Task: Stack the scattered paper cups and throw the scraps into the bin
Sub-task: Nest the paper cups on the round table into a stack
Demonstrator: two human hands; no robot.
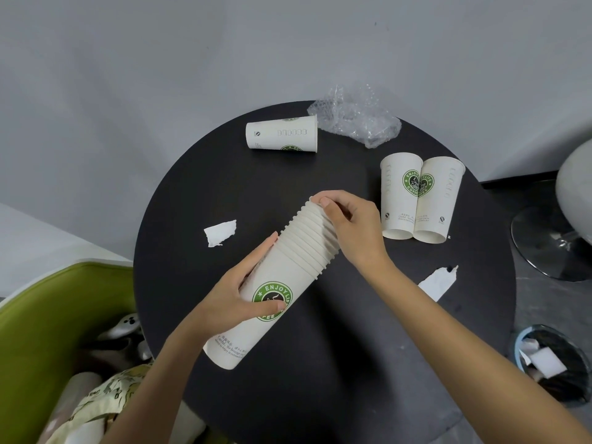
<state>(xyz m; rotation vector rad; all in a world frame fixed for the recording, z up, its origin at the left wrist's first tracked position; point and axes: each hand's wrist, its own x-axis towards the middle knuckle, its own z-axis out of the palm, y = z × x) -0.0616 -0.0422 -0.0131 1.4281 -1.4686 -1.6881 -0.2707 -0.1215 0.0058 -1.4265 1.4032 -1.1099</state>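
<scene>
Paper cup stack (282,274) feeling light, crushable | left hand (237,293) wrapping its body | right hand (349,225) pinching rims | better gripping sidewalls gently

Both forearms are reaching in from the bottom edge, converging. Left hand (238,294) is wrapping thumb and fingers round the cup stack (304,251); right hand (352,225) is curling fingers over its rim end.

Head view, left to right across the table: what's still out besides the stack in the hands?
Torn paper scrap, cup on its side, bubble wrap, pair of cups side by side, bin off the table. A second scrap overlaps that pair and the stack of cups spans several, so both are left out.
</scene>
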